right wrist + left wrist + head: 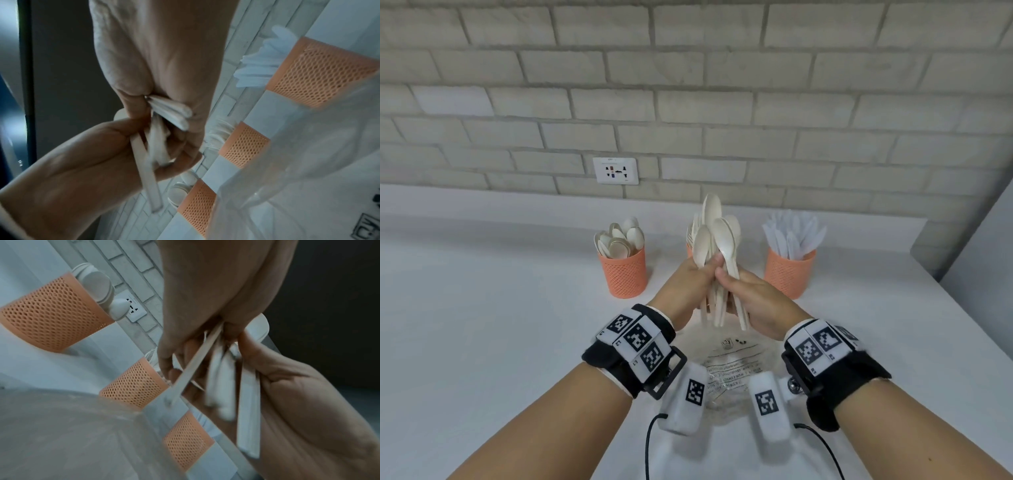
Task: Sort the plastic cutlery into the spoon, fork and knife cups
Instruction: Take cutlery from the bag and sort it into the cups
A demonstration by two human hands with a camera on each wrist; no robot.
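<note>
Spoons (717,236), a whole bundle of them, stand upright between the two hands above the white counter (500,308), bowls up and handles down, just in front of the middle cup (133,384). The left hand (685,287) has its fingers curled round the handles from its side, and the right hand (753,294) wraps them from the other, thumb across the front; both are clamped on the same bunch, and the wrist views show the stems splayed and crossing inside the two palms rather than lying flush. To my eye the step in hand is squaring the bundle up before it goes into a cup. Doing that well would mean easing one grip a little so the handles can slide level while the other hand keeps them from fanning out, then carrying the lot over as one and lowering it handles first. The spoon cup (624,270) stands to the left, already holding a cluster of bowls, so the bunch will need to go in gently or it may jam against those. The knife cup (789,272) sits to the right, packed with pale blades; the middle cup, mostly hidden behind the hands in the head view, shows fork tines in the right wrist view. A clear plastic bag (732,370) lies flat on the counter under the wrists.
</note>
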